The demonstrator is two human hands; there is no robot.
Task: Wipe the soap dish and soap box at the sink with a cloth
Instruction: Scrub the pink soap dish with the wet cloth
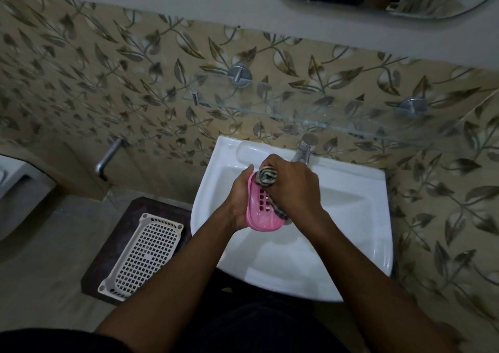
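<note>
While the left hand (pixel 239 201) cups the pink dish (pixel 263 209) from its left edge, fingers curled under it and thumb along the rim, the right hand (pixel 293 188) is closed round a striped cloth (pixel 267 175). Its fingers are bunched tight on the cloth, which bulges out at the knuckles and trails down along the dish's right side. The cloth touches the far end of the dish, beside the rows of drain holes. Both hands hold the dish above the basin of the white sink (pixel 351 217), just in front of the tap (pixel 305 150), tilted with its long side running toward the person. Left of the sink, a white basket (pixel 140 252) lies on a dark mat (pixel 118 223).
</note>
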